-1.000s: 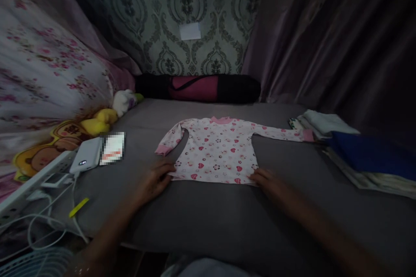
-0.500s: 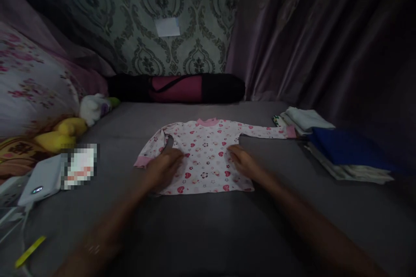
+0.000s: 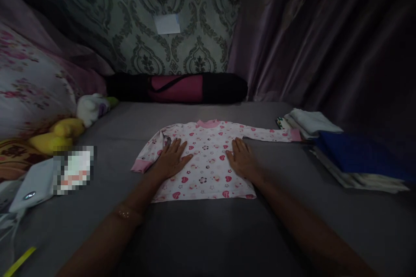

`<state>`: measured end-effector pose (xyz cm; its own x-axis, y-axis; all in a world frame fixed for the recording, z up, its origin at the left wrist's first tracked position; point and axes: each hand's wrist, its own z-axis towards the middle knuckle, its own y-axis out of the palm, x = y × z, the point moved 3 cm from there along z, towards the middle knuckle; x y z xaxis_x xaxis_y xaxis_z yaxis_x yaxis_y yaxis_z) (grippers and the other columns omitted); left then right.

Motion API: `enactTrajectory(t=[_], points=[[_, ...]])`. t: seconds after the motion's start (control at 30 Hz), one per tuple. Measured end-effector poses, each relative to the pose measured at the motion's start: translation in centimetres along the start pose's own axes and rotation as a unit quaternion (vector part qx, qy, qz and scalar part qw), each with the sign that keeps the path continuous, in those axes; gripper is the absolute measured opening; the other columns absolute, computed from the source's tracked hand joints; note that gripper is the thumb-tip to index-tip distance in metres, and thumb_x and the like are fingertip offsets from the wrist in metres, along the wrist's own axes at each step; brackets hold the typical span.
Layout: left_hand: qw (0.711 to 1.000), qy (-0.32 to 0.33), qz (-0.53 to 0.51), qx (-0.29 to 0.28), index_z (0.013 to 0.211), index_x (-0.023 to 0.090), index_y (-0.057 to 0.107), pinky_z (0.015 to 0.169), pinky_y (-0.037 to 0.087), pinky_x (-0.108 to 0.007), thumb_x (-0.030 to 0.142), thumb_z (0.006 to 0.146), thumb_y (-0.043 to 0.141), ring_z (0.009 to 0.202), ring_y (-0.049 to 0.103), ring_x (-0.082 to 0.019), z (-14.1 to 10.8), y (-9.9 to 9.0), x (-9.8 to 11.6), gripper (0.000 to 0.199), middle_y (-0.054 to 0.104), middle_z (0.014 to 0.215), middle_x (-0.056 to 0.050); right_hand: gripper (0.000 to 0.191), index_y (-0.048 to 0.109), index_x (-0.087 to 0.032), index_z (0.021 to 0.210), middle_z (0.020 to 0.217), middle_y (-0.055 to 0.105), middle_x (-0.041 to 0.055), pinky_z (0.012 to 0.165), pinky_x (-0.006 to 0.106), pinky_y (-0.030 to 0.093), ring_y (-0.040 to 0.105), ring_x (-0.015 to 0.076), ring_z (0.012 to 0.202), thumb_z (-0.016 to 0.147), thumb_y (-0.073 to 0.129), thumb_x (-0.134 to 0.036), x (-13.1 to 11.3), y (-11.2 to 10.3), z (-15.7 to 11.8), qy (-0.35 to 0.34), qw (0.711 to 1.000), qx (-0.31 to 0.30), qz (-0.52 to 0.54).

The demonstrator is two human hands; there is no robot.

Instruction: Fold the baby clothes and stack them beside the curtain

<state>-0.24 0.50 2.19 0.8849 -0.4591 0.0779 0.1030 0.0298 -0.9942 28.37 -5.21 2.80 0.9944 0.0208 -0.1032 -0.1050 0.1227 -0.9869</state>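
A small long-sleeved shirt [image 3: 208,173], white with pink hearts and flowers, lies spread on the grey bed sheet [image 3: 208,233]. Its pink collar points away from me. The sleeve on the right stretches straight out, while the one on the left bends down toward me. My left hand [image 3: 172,159] rests flat on the shirt's left side, fingers apart. On the right side my right hand [image 3: 242,160] lies flat too, its fingers stretched forward and thumb out. Neither hand grips the cloth.
Folded clothes [image 3: 312,121] and a dark blue folded cloth [image 3: 357,151] are stacked at right. At left are a white power bank [image 3: 35,184] with a cable, and yellow [image 3: 61,136] and white [image 3: 92,110] plush toys. A black and maroon long bag [image 3: 177,88] lies against the wall.
My hands have gone from curled fingers at the shirt's sides to lying flat with fingers spread. The shirt keeps nearly the same shape, and the view has shifted slightly.
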Motion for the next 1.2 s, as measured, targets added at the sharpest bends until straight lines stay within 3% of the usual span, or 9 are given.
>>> enactTrajectory(t=[0.17, 0.3, 0.43, 0.57, 0.83, 0.9, 0.97, 1.1, 1.2], points=[[0.998, -0.002, 0.029, -0.060, 0.148, 0.014, 0.030, 0.114, 0.014, -0.051, 0.061, 0.093, 0.023, 0.144, 0.018, -0.030, 0.6, -1.1, 0.9, 0.072, 0.027, 0.154, -0.017, 0.066, 0.034, -0.002, 0.144, 0.152, 0.029, 0.0191, 0.114, 0.046, 0.019, 0.023, 0.0289, 0.142, 0.097, 0.023, -0.046, -0.4, -0.3, 0.2, 0.009, 1.000, -0.019, 0.003], [0.996, 0.042, 0.081, -0.016, 0.138, 0.007, 0.045, 0.114, 0.008, -0.055, 0.048, 0.096, 0.026, 0.143, 0.021, -0.034, -0.4, -3.2, 4.5, 0.061, 0.032, 0.150, -0.022, 0.058, 0.036, -0.007, 0.144, 0.154, 0.025, 0.0168, 0.115, 0.050, 0.013, 0.018, 0.0286, 0.143, 0.098, 0.023, -0.039, -2.1, -1.4, -0.6, -0.037, 0.999, 0.008, -0.004], [0.988, 0.111, -0.013, -0.105, 0.146, 0.011, 0.032, 0.115, 0.016, -0.047, 0.057, 0.095, 0.020, 0.144, 0.019, -0.029, -2.8, -2.5, 8.5, 0.070, 0.023, 0.155, -0.017, 0.057, 0.036, -0.012, 0.145, 0.155, 0.025, 0.0151, 0.115, 0.046, 0.016, 0.019, 0.0270, 0.144, 0.098, 0.025, -0.042, -4.2, -1.2, -2.7, -0.109, 0.993, -0.037, 0.034], [0.989, 0.103, -0.077, -0.075, 0.148, 0.012, 0.027, 0.116, 0.011, -0.048, 0.061, 0.094, 0.016, 0.145, 0.012, -0.028, -4.5, -1.6, 9.0, 0.073, 0.018, 0.156, -0.017, 0.060, 0.032, -0.013, 0.147, 0.156, 0.021, 0.0154, 0.115, 0.049, 0.016, 0.018, 0.0281, 0.144, 0.098, 0.026, -0.047, -4.2, -1.0, -5.3, -0.135, 0.987, -0.070, 0.048], [0.985, 0.075, -0.118, -0.098, 0.148, 0.018, 0.029, 0.117, 0.015, -0.041, 0.060, 0.094, 0.022, 0.145, 0.016, -0.025, -8.9, -3.1, 5.9, 0.068, 0.021, 0.156, -0.011, 0.057, 0.031, -0.024, 0.148, 0.156, 0.022, 0.0065, 0.116, 0.047, 0.020, 0.018, 0.0227, 0.144, 0.098, 0.027, -0.049, -2.3, -2.8, -11.3, -0.206, 0.971, -0.101, 0.070], [0.980, 0.072, -0.157, -0.097, 0.145, 0.022, 0.035, 0.115, 0.023, -0.038, 0.059, 0.094, 0.027, 0.142, 0.026, -0.025, -9.7, -4.0, 4.7, 0.064, 0.028, 0.155, -0.008, 0.057, 0.029, -0.028, 0.149, 0.155, 0.026, 0.0046, 0.115, 0.048, 0.024, 0.023, 0.0235, 0.143, 0.096, 0.032, -0.050, -1.6, -3.2, -12.5, -0.217, 0.968, -0.107, 0.069], [0.974, 0.045, -0.214, -0.060, 0.140, 0.024, 0.044, 0.109, 0.034, -0.034, 0.055, 0.094, 0.032, 0.133, 0.042, -0.023, -9.7, -4.9, 2.6, 0.057, 0.043, 0.147, -0.006, 0.058, 0.030, -0.032, 0.148, 0.153, 0.031, 0.0032, 0.112, 0.046, 0.031, 0.030, 0.0246, 0.140, 0.094, 0.038, -0.051, -0.9, -3.7, -13.3, -0.228, 0.965, -0.113, 0.068], [0.948, -0.152, -0.271, 0.068, 0.124, 0.015, 0.054, 0.086, 0.050, -0.035, 0.048, 0.088, 0.043, 0.100, 0.063, -0.024, -7.5, -6.4, -4.9, 0.050, 0.065, 0.115, -0.011, 0.050, 0.050, -0.036, 0.137, 0.141, 0.050, 0.0047, 0.100, 0.043, 0.043, 0.051, 0.0272, 0.125, 0.090, 0.046, -0.051, -0.1, -6.4, -12.4, -0.233, 0.957, -0.140, 0.101], [0.928, -0.276, -0.247, 0.043, 0.103, 0.013, 0.060, 0.072, 0.049, -0.036, 0.045, 0.078, 0.057, 0.085, 0.063, -0.027, -5.5, -6.3, -10.0, 0.041, 0.068, 0.089, -0.011, 0.035, 0.066, -0.035, 0.118, 0.115, 0.068, 0.0071, 0.083, 0.036, 0.050, 0.065, 0.0253, 0.100, 0.090, 0.047, -0.047, -1.9, -8.8, -8.9, -0.231, 0.933, -0.217, 0.168]])
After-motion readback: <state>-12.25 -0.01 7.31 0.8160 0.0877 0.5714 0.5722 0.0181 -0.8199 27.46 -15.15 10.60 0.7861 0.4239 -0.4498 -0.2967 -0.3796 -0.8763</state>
